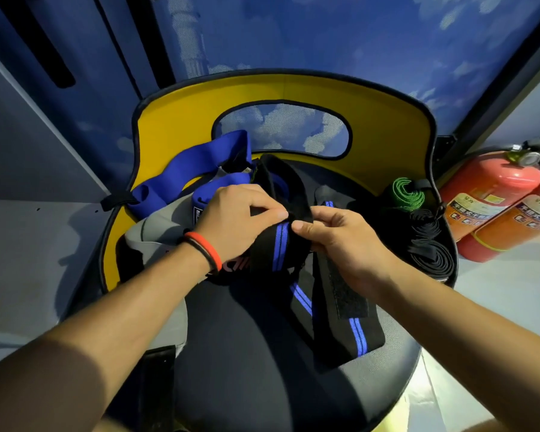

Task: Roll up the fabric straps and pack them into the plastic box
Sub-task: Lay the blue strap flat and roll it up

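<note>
A black strap with blue stripes lies across a dark seat, its free end with a hook-and-loop patch trailing toward me. My left hand and my right hand both pinch its upper, partly wound end between thumb and fingers. A loose blue strap and a grey one are heaped at the left. At the right sit a rolled green strap and two rolled black straps. No plastic box is visible.
The seat has a yellow backrest with an oval opening, curving round the pile. Two red fire extinguishers lie on the floor at the right. A grey floor spreads to the left, and a blue cloud-patterned wall stands behind.
</note>
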A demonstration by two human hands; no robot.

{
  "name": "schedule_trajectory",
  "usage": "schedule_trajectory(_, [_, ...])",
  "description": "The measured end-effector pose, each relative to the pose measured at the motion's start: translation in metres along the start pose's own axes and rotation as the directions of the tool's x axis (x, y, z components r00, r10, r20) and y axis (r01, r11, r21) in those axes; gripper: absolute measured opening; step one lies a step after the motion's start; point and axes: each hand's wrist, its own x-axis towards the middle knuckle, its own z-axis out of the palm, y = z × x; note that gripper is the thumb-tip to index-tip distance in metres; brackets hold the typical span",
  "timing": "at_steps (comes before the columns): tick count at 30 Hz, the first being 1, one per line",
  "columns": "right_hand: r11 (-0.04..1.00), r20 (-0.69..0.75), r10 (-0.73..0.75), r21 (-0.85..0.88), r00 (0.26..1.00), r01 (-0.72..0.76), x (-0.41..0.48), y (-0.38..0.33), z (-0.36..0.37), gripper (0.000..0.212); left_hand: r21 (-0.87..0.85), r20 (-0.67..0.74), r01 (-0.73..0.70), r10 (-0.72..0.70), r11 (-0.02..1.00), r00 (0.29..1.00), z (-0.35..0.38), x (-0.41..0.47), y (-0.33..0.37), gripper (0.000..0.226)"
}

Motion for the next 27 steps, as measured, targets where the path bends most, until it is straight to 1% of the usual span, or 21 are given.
schedule_trajectory(2, [0.999, 0.023, 0.041, 0.017, 0.999, -0.042, -0.001, 0.0, 0.001, 0.012, 0.006, -0.059, 0.092, -0.092, 0.996, 0.994, -0.007, 0.004, -0.002, 0.006])
schedule_trajectory(4, [0.991, 0.062, 0.129, 0.023, 0.99, -0.131, -0.003, -0.001, -0.002, 0.015, -0.028, -0.154, 0.199, -0.201, 0.98, 0.967, -0.017, 0.01, -0.006, 0.008])
schedule_trajectory(5, [0.981, 0.099, 0.195, 0.006, 0.976, -0.196, -0.004, 0.0, -0.004, 0.018, -0.042, -0.206, 0.24, -0.243, 0.97, 0.948, -0.025, 0.014, -0.009, 0.009])
schedule_trajectory(7, [0.943, 0.192, 0.33, -0.031, 0.924, -0.33, -0.009, 0.001, -0.006, 0.026, -0.064, -0.287, 0.287, -0.293, 0.956, 0.912, -0.042, 0.02, -0.013, 0.013])
schedule_trajectory(8, [0.923, 0.23, 0.382, -0.044, 0.895, -0.383, -0.012, 0.001, -0.005, 0.034, -0.08, -0.295, 0.301, -0.311, 0.95, 0.903, -0.048, 0.021, -0.013, 0.014])
schedule_trajectory(9, [0.905, 0.253, 0.423, -0.063, 0.87, -0.421, -0.014, 0.002, -0.003, 0.036, -0.095, -0.279, 0.314, -0.328, 0.945, 0.902, -0.053, 0.021, -0.012, 0.014])
schedule_trajectory(10, [0.892, 0.252, 0.452, -0.105, 0.856, -0.44, -0.018, 0.001, -0.001, 0.035, -0.105, -0.243, 0.33, -0.346, 0.938, 0.906, -0.055, 0.02, -0.009, 0.014])
schedule_trajectory(11, [0.882, 0.227, 0.469, -0.176, 0.853, -0.438, -0.021, 0.001, 0.001, 0.028, -0.115, -0.196, 0.347, -0.363, 0.931, 0.911, -0.055, 0.018, -0.006, 0.015])
schedule_trajectory(12, [0.87, 0.178, 0.459, -0.287, 0.871, -0.4, -0.021, 0.0, 0.004, 0.019, -0.131, -0.145, 0.365, -0.382, 0.922, 0.913, -0.054, 0.016, -0.004, 0.016])
schedule_trajectory(13, [0.832, 0.108, 0.408, -0.452, 0.906, -0.321, -0.019, 0.004, 0.003, 0.016, -0.155, -0.089, 0.387, -0.403, 0.909, 0.911, -0.051, 0.015, -0.001, 0.018])
schedule_trajectory(14, [0.733, 0.029, 0.315, -0.642, 0.949, -0.224, -0.016, 0.007, 0.002, 0.021, -0.182, -0.034, 0.412, -0.425, 0.893, 0.905, -0.048, 0.014, 0.001, 0.02])
schedule_trajectory(15, [0.601, -0.033, 0.182, -0.787, 0.983, -0.138, -0.013, 0.011, 0.001, 0.029, -0.218, 0.014, 0.437, -0.445, 0.873, 0.896, -0.045, 0.013, 0.004, 0.021])
schedule_trajectory(16, [0.52, -0.054, 0.025, -0.852, 0.998, -0.059, -0.013, 0.012, 0.002, 0.038, -0.263, 0.058, 0.459, -0.461, 0.849, 0.886, -0.042, 0.012, 0.009, 0.021])
schedule_trajectory(17, [0.508, -0.042, -0.107, -0.861, 0.993, 0.018, -0.013, 0.011, 0.005, 0.046, -0.316, 0.104, 0.478, -0.471, 0.819, 0.876, -0.038, 0.011, 0.014, 0.021])
schedule_trajectory(18, [0.532, -0.017, -0.204, -0.841, 0.979, 0.097, -0.014, 0.009, 0.009, 0.051, -0.371, 0.152, 0.497, -0.477, 0.784, 0.866, -0.034, 0.01, 0.021, 0.021])
schedule_trajectory(19, [0.584, -0.008, -0.257, -0.798, 0.966, 0.149, -0.016, 0.007, 0.015, 0.054, -0.423, 0.2, 0.514, -0.476, 0.746, 0.856, -0.029, 0.009, 0.027, 0.02])
schedule_trajectory(20, [0.65, -0.02, -0.273, -0.741, 0.962, 0.169, -0.017, 0.005, 0.02, 0.053, -0.47, 0.24, 0.527, -0.472, 0.708, 0.848, -0.025, 0.008, 0.033, 0.018])
schedule_trajectory(22, [0.772, -0.054, -0.257, -0.612, 0.965, 0.171, -0.016, 0.008, 0.028, 0.043, -0.555, 0.284, 0.543, -0.47, 0.63, 0.836, -0.019, 0.007, 0.04, 0.015])
schedule_trajectory(23, [0.815, -0.083, -0.255, -0.554, 0.963, 0.168, -0.014, 0.013, 0.03, 0.036, -0.592, 0.292, 0.548, -0.477, 0.591, 0.829, -0.017, 0.007, 0.042, 0.014])
schedule_trajectory(25, [0.875, -0.154, -0.269, -0.452, 0.951, 0.174, -0.009, 0.02, 0.03, 0.024, -0.649, 0.297, 0.555, -0.499, 0.52, 0.814, -0.017, 0.006, 0.044, 0.011])
schedule_trajectory(27, [0.913, -0.21, -0.26, -0.37, 0.942, 0.169, -0.005, 0.022, 0.028, 0.01, -0.667, 0.295, 0.557, -0.511, 0.494, 0.807, -0.019, 0.004, 0.044, 0.011])
